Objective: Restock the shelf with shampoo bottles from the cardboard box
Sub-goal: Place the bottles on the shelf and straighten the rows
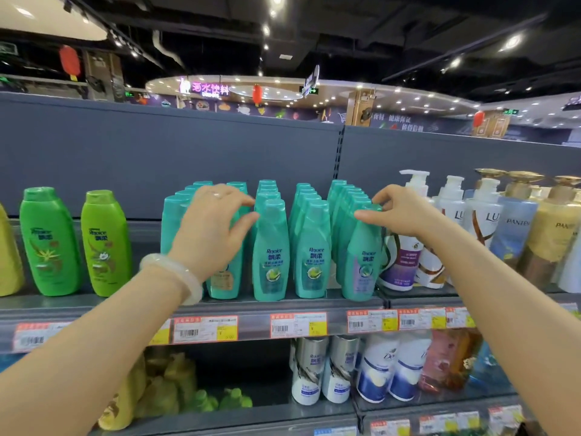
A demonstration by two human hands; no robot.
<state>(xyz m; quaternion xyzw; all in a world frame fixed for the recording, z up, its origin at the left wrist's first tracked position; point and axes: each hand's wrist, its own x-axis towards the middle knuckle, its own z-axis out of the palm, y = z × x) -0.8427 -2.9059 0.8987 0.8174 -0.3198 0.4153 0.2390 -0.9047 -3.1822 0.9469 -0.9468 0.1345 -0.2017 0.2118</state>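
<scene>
Several rows of teal Rejoice shampoo bottles (271, 256) stand on the grey top shelf (251, 309). My left hand (213, 231) covers the top of the front bottle (224, 286) in the second row from the left, fingers curved over its cap and thumb at its side. My right hand (399, 212) pinches the cap of the front bottle (361, 262) in the rightmost teal row, which leans slightly. The cardboard box is out of view.
Two green Rejoice bottles (50, 243) stand to the left with shelf gaps around them. White pump bottles (408, 247) and gold-capped Pantene bottles (547, 234) crowd the right. Price tags (298, 324) line the shelf edge. More bottles (377, 369) fill the lower shelf.
</scene>
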